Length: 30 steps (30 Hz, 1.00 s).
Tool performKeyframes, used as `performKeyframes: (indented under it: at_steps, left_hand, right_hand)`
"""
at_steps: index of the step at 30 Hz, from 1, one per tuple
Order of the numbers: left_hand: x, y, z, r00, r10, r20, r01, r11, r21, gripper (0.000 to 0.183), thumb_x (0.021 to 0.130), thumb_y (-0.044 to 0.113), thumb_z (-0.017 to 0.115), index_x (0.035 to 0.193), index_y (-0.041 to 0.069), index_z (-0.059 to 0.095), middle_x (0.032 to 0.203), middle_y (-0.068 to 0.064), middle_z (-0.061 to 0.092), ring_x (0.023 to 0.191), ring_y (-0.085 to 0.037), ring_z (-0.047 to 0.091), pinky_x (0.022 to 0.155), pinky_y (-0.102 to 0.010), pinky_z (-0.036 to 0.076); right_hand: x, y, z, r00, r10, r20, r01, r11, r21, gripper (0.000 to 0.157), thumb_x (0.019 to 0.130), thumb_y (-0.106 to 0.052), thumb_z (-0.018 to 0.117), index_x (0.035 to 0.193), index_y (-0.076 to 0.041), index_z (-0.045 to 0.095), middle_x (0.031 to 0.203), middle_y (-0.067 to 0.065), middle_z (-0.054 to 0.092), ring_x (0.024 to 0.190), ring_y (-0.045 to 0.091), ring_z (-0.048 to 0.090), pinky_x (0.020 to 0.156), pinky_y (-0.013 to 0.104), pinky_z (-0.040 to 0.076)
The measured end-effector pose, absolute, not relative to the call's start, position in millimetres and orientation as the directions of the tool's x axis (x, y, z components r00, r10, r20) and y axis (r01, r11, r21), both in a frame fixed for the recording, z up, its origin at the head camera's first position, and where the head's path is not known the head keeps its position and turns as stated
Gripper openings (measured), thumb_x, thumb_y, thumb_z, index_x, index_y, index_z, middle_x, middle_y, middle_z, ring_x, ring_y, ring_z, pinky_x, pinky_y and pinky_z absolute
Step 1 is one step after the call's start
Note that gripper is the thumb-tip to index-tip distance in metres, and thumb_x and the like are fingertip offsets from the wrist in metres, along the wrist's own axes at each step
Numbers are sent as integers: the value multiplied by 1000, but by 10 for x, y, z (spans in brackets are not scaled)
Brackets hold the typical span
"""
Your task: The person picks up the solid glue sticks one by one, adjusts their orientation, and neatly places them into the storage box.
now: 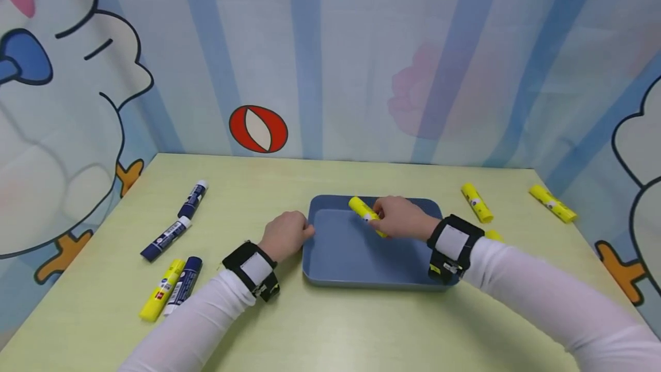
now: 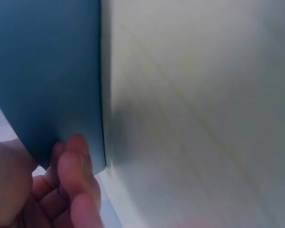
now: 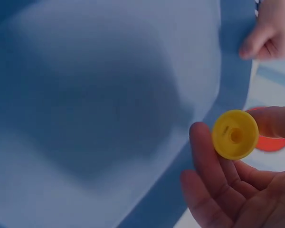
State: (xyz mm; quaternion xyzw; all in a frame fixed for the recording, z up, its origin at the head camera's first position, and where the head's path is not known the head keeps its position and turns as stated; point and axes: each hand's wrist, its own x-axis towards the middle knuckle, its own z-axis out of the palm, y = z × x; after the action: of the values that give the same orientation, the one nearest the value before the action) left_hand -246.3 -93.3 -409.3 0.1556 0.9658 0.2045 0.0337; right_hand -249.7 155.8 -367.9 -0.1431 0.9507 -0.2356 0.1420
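Observation:
A blue-grey tray (image 1: 338, 257) lies on the table. At its left rim is my left hand (image 1: 286, 236); its thumb lies over the edge and its bent fingers (image 2: 76, 166) touch the outer wall, holding the tray. My right hand (image 1: 405, 217) pinches a yellow glue stick (image 1: 361, 209) between thumb and fingers, above the tray. In the right wrist view, the round yellow end of this glue stick (image 3: 235, 134) faces the camera, with the tray's inner floor (image 3: 109, 95) beyond it. No other thing shows inside the tray.
Right of the tray lie yellow glue sticks (image 1: 477, 202), one partly hidden behind the right sleeve. On the left are several dark blue glue sticks with white caps (image 1: 166, 239) and one yellow glue stick (image 1: 162, 290). A printed curtain (image 1: 351, 62) stands behind the table.

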Motion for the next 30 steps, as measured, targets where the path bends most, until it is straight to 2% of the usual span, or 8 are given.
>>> performKeyframes:
  at_steps: [7,14,19,23,30]
  left_hand:
    - [-2474,-937,-4098,-949,315,-10,285,872,398,43,93,15,56,52,13,41,49,4,38,46,-13,42,45,-25,30]
    - [-2467,-936,-4097,-950,312,-17,279,873,401,42,93,15,56,53,13,43,50,3,39,47,-13,44,45,-25,31]
    - [-2464,-945,-4087,-949,316,4,291,868,402,42,92,15,57,53,13,40,50,4,37,47,-13,42,45,-25,30]
    - [-2474,-950,-4093,-949,316,13,295,866,404,42,91,14,56,53,13,40,51,4,35,47,-13,40,45,-25,29]
    - [-2471,-945,-4095,-944,330,5,303,862,406,44,93,17,57,52,13,42,49,4,38,45,-13,42,43,-25,30]
  right_hand:
    - [-2506,1279,-3811,-908,-364,-206,-250,867,-430,28,92,-21,66,109,1,65,88,6,64,61,15,58,56,27,48]
    - [-2508,1022,-3824,-889,-400,-221,-296,873,-389,16,92,-20,66,89,-5,66,67,2,56,54,15,49,51,26,37]
    - [-2503,916,-3842,-870,-431,-239,-320,863,-391,18,92,-18,66,78,-7,62,57,-1,45,49,13,42,48,25,31]
    - [-2507,865,-3855,-868,-436,-238,-330,864,-380,19,91,-19,67,77,-8,60,56,-2,44,48,13,42,48,25,31]
    - [-2510,812,-3890,-853,-460,-247,-380,872,-310,35,91,-26,68,63,-12,54,53,-3,41,47,11,41,46,23,30]
